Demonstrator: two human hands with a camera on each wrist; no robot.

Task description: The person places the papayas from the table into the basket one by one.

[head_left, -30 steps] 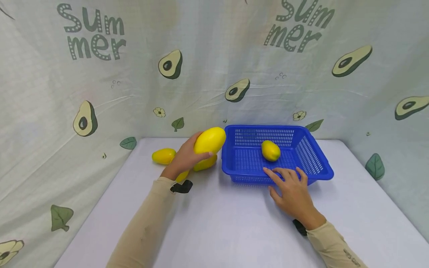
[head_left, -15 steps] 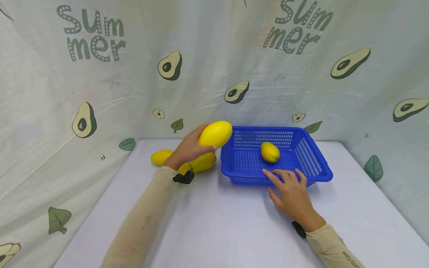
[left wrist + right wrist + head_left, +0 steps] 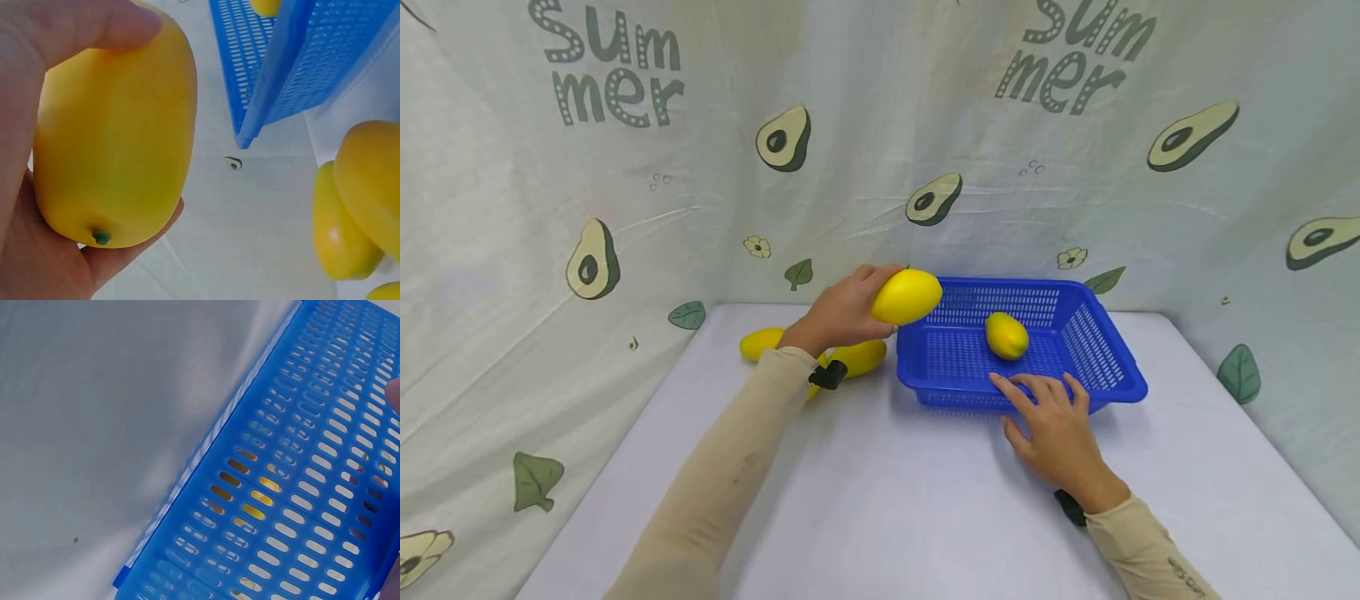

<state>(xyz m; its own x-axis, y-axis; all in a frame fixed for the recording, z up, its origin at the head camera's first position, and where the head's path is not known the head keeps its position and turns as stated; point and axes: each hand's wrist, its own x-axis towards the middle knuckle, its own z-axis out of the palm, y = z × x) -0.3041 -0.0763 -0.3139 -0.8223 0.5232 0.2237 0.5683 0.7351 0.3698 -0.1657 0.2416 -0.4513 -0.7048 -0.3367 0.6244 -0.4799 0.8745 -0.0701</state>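
A large yellow mango (image 3: 907,297) is held off the table by my left hand (image 3: 846,308), close to the upper left corner of the blue plastic basket (image 3: 947,387). In the left wrist view my thumb lies across the mango (image 3: 119,144), fingers behind it, and a green stem nub shows. My right hand (image 3: 1056,433) is at the basket's front rim, fingers over the edge and thumb against the outer wall. Inside the basket lies one smaller yellow fruit (image 3: 1007,336), lemon-like in shape. The right wrist view shows mostly the slotted basket wall (image 3: 294,487).
Several more yellow mangoes lie left of the basket, one at the left (image 3: 762,343) and one near the basket (image 3: 859,358), partly hidden by my left hand and wrist. A patterned cloth (image 3: 850,125) hangs behind the white table (image 3: 910,500).
My left hand has moved right and slightly up with the mango, from over the other mangoes to the basket's left edge. My right hand and the basket have stayed put.
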